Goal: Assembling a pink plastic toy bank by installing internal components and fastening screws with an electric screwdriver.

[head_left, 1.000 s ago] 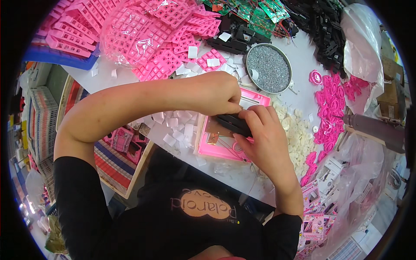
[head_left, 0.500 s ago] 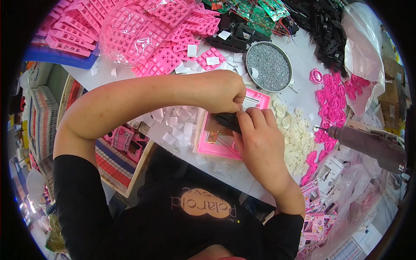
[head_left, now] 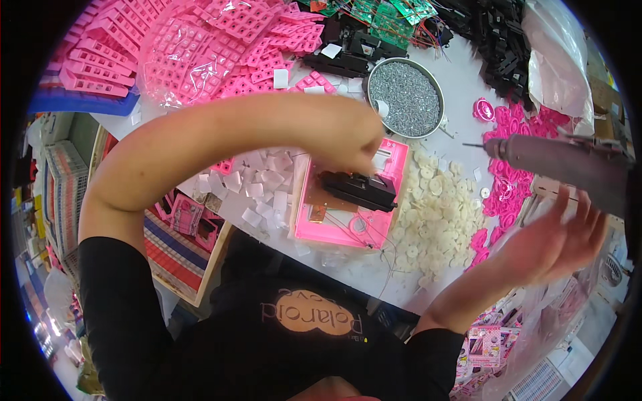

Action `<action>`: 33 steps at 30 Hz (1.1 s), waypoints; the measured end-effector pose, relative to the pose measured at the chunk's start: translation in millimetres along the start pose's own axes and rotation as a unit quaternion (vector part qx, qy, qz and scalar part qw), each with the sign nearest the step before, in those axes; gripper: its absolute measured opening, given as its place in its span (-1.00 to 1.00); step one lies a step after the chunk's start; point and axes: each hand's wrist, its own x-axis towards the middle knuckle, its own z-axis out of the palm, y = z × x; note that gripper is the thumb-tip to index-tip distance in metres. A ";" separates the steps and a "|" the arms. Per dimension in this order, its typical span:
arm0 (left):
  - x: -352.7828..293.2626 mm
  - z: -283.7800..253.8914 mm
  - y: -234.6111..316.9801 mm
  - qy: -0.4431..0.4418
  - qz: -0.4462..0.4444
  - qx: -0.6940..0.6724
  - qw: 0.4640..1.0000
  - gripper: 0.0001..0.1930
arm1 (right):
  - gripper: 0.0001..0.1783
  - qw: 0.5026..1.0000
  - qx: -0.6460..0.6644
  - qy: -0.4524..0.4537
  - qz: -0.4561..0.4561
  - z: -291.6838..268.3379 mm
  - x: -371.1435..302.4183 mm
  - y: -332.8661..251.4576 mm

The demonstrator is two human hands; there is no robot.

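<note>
A pink plastic housing lies on the table in front of me, with thin wires and a brown board inside. Across it sits a long black plastic part. My left hand bends over the housing from the far side, its fingers closed at the upper edge of the black part; the fingertips are partly hidden. My right hand is out to the right, empty and blurred, with fingers spread just below the body of a grey power screwdriver, apart from the housing.
A round metal dish of small screws stands behind the housing. Cream plastic discs and pink parts lie to the right. White paper squares are scattered left. Pink keypads, green circuit boards and black parts fill the back.
My right hand has let go of the black part and swung right to the screwdriver. The screwdriver has shifted up and turned level. My left hand stays at the black part, now more exposed.
</note>
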 end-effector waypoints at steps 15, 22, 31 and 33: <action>112.0 15.6 -44.1 0.235 0.079 0.317 0.915 -0.71 | -0.51 0.899 0.339 -0.196 0.195 81.9 0.6 16.8; 111.9 9.9 -34.5 0.227 0.065 0.337 0.911 -0.59 | -0.54 0.910 0.312 -0.189 0.196 89.3 -8.1 2.8; 105.0 8.1 -40.5 0.342 0.106 0.383 0.852 -0.85 | -0.55 0.910 0.320 -0.152 0.214 97.5 -26.5 -12.1; 80.9 18.5 -32.8 0.375 0.166 0.290 0.865 -0.87 | -0.57 0.893 0.385 -0.142 0.185 89.4 -37.6 -5.8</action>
